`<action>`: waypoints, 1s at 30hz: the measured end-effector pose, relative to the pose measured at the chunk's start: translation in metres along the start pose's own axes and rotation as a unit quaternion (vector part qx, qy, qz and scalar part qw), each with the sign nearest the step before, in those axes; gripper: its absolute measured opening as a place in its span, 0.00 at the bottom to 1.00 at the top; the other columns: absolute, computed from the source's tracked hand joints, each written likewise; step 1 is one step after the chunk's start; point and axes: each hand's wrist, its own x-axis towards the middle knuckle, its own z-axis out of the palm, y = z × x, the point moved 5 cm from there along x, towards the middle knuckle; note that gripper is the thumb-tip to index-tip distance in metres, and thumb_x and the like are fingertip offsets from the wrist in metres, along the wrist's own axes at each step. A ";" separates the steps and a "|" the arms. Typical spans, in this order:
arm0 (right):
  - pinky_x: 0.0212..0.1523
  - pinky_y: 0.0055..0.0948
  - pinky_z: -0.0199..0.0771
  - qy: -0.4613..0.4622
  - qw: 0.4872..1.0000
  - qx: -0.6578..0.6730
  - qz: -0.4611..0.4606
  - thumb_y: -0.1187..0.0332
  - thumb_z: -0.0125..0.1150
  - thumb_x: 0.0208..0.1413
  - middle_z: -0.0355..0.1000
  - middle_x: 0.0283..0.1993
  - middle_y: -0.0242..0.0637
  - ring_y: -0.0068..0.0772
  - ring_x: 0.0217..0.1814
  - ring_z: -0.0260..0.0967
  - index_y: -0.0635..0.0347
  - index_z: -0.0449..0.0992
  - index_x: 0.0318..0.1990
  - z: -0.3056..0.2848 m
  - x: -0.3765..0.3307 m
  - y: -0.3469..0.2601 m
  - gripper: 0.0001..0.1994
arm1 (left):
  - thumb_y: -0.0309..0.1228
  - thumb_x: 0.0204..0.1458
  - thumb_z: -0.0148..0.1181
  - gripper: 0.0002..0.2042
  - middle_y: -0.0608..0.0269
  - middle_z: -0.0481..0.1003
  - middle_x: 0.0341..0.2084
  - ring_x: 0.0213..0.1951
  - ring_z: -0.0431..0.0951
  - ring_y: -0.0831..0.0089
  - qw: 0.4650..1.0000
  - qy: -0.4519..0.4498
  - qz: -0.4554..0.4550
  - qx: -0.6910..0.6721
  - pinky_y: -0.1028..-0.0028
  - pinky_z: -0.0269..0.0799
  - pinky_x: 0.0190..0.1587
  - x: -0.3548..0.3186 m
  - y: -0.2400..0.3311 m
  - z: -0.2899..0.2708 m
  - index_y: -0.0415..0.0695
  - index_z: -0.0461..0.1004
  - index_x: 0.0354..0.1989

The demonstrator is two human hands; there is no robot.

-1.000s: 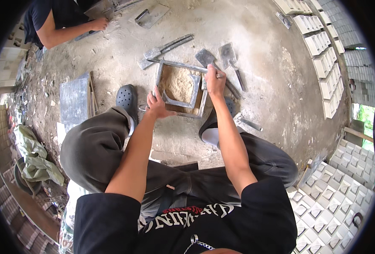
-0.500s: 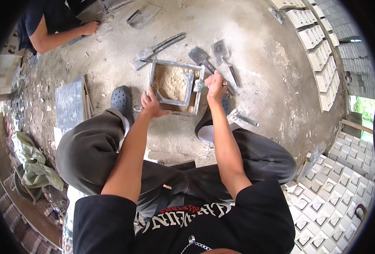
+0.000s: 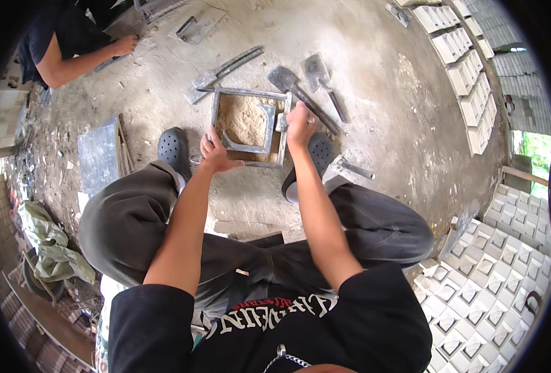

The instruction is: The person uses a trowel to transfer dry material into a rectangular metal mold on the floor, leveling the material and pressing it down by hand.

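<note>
A square metal mould frame (image 3: 250,94) lies on the concrete floor between my feet, partly filled with sandy mix (image 3: 241,117). A curved grey metal insert (image 3: 266,132) sits inside it. My left hand (image 3: 216,152) rests with fingers spread on the frame's near-left corner, touching the insert's end. My right hand (image 3: 300,124) is closed in a fist at the frame's right edge, around a small grey piece (image 3: 281,122) that I cannot make out. I am squatting, with a dark clog on each side of the frame.
Two trowels (image 3: 288,81) (image 3: 317,65) and flat metal bars (image 3: 225,68) lie just beyond the frame. Another person's hand (image 3: 125,45) works at the top left. A dark slab (image 3: 98,155) lies at the left. Rows of white moulded blocks (image 3: 468,74) (image 3: 505,280) line the right.
Both hands stay on the mould frame. My right fist has shifted a little along the right edge, and my head has tilted, so the frame sits lower in view.
</note>
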 end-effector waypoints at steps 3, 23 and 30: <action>0.16 0.28 0.55 -0.003 0.991 -0.042 0.128 0.62 0.53 0.58 0.57 0.10 0.28 0.23 0.11 0.54 0.49 0.59 0.12 0.017 0.019 -0.017 0.21 | 0.62 0.27 0.74 0.77 0.17 0.28 0.62 0.66 0.31 0.28 0.999 0.032 0.012 0.004 0.44 0.34 0.66 -0.001 -0.010 0.001 0.34 0.11 0.64; 0.17 0.22 0.51 0.014 0.999 0.028 0.042 0.63 0.52 0.60 0.59 0.13 0.25 0.17 0.14 0.55 0.56 0.63 0.13 -0.004 -0.028 -0.016 0.22 | 0.60 0.26 0.75 0.77 0.18 0.27 0.63 0.66 0.28 0.28 0.999 -0.018 -0.008 -0.031 0.41 0.35 0.66 -0.003 0.001 -0.002 0.39 0.11 0.65; 0.19 0.22 0.51 0.079 0.996 0.013 0.051 0.62 0.52 0.61 0.58 0.14 0.25 0.16 0.17 0.55 0.57 0.63 0.14 0.018 -0.028 -0.033 0.22 | 0.59 0.27 0.75 0.76 0.23 0.26 0.64 0.68 0.30 0.32 0.999 0.014 -0.018 -0.023 0.39 0.40 0.64 0.002 -0.006 -0.004 0.42 0.12 0.66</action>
